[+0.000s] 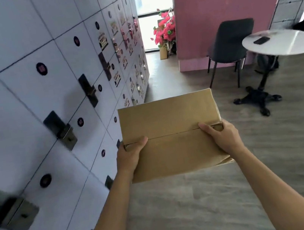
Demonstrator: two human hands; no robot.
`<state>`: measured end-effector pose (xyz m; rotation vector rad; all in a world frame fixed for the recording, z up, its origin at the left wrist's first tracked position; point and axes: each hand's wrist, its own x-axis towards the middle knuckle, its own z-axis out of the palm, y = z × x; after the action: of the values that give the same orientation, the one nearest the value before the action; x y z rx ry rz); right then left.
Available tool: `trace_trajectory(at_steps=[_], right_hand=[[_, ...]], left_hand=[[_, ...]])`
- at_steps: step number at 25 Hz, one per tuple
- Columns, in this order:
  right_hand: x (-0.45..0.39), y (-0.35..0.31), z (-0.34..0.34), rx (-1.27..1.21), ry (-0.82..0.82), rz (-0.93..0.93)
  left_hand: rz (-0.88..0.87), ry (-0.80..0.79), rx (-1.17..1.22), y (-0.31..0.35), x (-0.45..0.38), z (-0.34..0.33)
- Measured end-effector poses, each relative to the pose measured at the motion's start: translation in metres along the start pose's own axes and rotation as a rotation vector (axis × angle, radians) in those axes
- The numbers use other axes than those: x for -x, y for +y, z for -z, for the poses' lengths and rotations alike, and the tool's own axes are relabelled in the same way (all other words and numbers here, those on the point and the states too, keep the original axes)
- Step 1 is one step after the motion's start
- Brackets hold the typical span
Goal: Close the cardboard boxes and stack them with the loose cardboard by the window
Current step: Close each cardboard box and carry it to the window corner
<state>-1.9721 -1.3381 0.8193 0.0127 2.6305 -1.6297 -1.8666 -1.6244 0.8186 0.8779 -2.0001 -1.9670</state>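
Note:
A brown cardboard box (pixel 169 132) with its top flaps folded shut is held in the air in front of me. My left hand (pixel 129 153) grips its left side, thumb lying on the top near the flap seam. My right hand (pixel 222 135) grips the right side, thumb on top too. The fingers of both hands are hidden under or behind the box. Far down the corridor a bright window (pixel 150 29) shows, with a small cardboard box (pixel 163 53) and loose cardboard on the floor below it.
A wall of white lockers (pixel 46 103) with dark latches runs along the left. Pink flowers (pixel 166 30) stand by the window. A pink wall (pixel 219 4), a dark chair (pixel 231 42) and a round white table (pixel 283 43) with a phone (pixel 261 40) are on the right. Grey floor (pixel 172 83) leads ahead.

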Motion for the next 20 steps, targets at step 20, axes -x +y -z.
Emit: trace_trajectory(at_steps=[20], right_hand=[[-0.570,-0.067,-0.018,-0.059,0.043,0.003]], left_hand=[[-0.064,-0.065,0.002,0.188,-0.499,-0.262]])
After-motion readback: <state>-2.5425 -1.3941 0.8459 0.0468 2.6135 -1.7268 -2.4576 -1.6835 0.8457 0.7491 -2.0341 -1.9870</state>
